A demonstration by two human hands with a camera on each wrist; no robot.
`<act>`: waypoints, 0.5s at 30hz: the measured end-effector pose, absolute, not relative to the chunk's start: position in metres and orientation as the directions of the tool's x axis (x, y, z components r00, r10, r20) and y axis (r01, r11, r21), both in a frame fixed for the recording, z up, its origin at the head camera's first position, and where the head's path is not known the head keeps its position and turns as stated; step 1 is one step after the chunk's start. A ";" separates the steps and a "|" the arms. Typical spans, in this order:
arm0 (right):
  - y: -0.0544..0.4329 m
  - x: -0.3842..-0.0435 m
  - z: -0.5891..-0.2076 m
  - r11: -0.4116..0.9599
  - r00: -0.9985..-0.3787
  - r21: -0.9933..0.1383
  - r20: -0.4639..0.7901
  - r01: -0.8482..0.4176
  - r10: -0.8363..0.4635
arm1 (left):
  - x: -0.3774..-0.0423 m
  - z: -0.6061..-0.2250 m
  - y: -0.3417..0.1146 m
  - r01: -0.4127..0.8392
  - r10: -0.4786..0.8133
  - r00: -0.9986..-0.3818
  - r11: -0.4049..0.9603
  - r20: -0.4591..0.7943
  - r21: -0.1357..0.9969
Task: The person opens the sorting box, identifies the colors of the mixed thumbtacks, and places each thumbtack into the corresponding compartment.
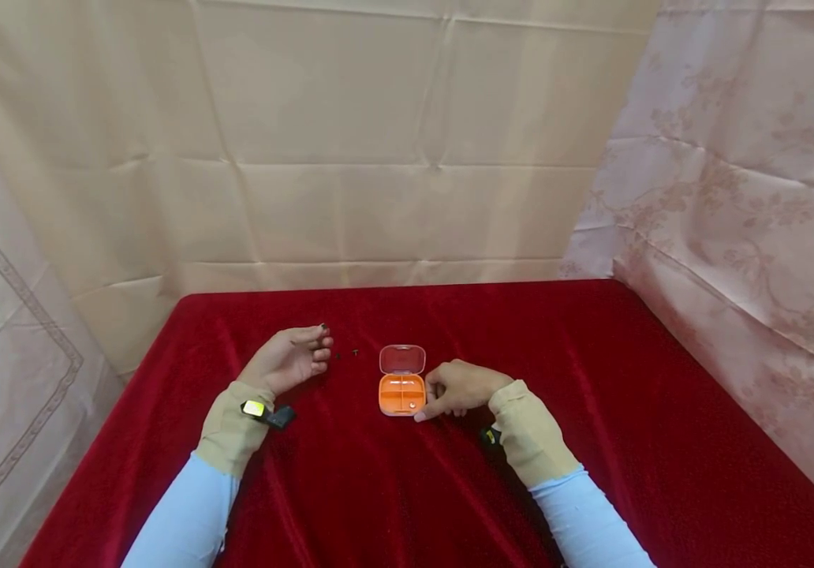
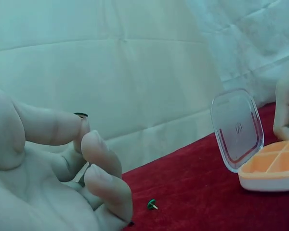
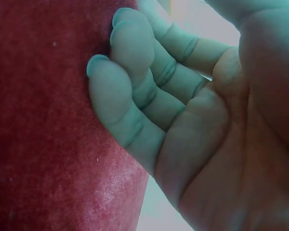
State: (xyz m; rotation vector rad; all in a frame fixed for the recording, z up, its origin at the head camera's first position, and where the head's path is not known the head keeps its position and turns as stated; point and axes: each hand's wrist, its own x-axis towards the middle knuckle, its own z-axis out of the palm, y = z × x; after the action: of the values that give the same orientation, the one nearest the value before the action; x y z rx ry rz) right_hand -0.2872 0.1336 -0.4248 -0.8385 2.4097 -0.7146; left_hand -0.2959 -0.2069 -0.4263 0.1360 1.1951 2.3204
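Note:
An orange and white pill box [image 1: 390,386] stands on the red cloth with its clear lid [image 1: 403,360] raised at the back. My right hand [image 1: 467,386] grips the box's right side, thumb near the front corner; in the right wrist view that hand's [image 3: 183,96] other fingers are curled. To the left, my left hand [image 1: 289,359] is raised, palm turned up, pinching a dark green thumbtack [image 2: 81,115] between thumb and index finger. Between hand and box lies a green thumbtack [image 2: 151,204]. One small shiny thing [image 1: 412,405] sits in the front right compartment.
A red velvet cloth [image 1: 350,489] covers the table. Another small dark piece [image 1: 338,356] lies close to my left fingers. Beige curtains [image 1: 378,142] hang behind, with a patterned curtain [image 1: 748,197] on the right.

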 end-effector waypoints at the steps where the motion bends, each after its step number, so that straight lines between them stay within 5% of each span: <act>1: 0.134 -0.287 -0.425 0.675 -0.693 -0.611 -0.269 -0.415 -0.669 | -0.296 -0.427 -0.207 -0.417 0.502 -0.852 -0.479 -0.148 0.773; 15: 0.134 -0.286 -0.425 0.668 -0.689 -0.613 -0.261 -0.422 -0.676 | -0.297 -0.427 -0.203 -0.404 0.386 -0.879 -0.290 -0.281 0.867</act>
State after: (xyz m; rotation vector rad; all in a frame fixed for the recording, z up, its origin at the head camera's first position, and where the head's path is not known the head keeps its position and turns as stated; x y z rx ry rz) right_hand -0.2862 0.1337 -0.4247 -0.8527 2.4087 -0.7181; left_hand -0.2971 -0.2031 -0.4271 -0.0229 1.4802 2.1909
